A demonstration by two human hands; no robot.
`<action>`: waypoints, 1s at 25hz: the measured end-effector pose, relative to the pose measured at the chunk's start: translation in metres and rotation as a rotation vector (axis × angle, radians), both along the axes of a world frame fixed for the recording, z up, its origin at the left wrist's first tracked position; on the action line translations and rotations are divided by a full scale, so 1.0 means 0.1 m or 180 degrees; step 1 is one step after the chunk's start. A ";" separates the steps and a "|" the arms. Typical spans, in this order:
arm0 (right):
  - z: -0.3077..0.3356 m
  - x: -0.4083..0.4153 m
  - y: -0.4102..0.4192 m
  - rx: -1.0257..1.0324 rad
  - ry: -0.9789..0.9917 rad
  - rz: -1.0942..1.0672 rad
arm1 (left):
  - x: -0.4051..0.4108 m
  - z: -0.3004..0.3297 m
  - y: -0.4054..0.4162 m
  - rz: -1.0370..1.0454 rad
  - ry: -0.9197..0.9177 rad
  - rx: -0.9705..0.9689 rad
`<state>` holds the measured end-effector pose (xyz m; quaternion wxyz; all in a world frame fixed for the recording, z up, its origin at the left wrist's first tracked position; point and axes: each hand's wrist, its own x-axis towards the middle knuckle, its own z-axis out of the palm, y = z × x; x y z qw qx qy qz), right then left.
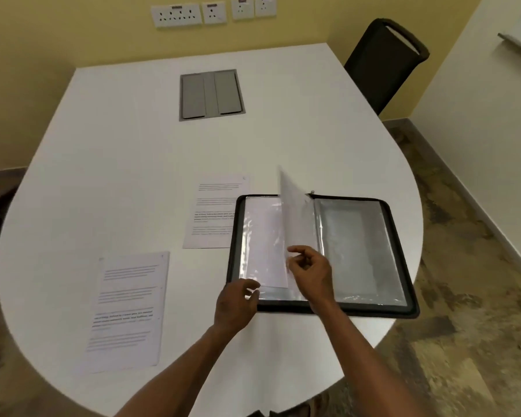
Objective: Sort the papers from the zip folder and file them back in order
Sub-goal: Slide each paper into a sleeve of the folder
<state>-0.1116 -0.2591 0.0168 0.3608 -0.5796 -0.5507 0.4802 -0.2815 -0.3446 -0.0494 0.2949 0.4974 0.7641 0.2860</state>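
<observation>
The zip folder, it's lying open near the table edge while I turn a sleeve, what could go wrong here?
The zip folder reaches the table rim at its near right corner, so a push could tip it off. The upright sleeve, pinched by the right hand, might crease. The two loose sheets lie apart and could get misordered.
</observation>
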 end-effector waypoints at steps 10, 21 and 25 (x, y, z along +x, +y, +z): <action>-0.71 -0.99 -0.14 -0.0455 -0.1888 0.0991 | -1.43 -0.08 0.13 0.0507 0.0132 -0.0439; -0.62 -1.05 -0.90 -0.0280 -0.0998 0.0467 | -2.11 -0.30 0.99 0.0687 0.0575 -0.1113; -0.55 -1.06 -1.32 -0.0596 -0.0844 0.0252 | -2.03 -0.34 1.17 0.0646 0.0711 -0.1129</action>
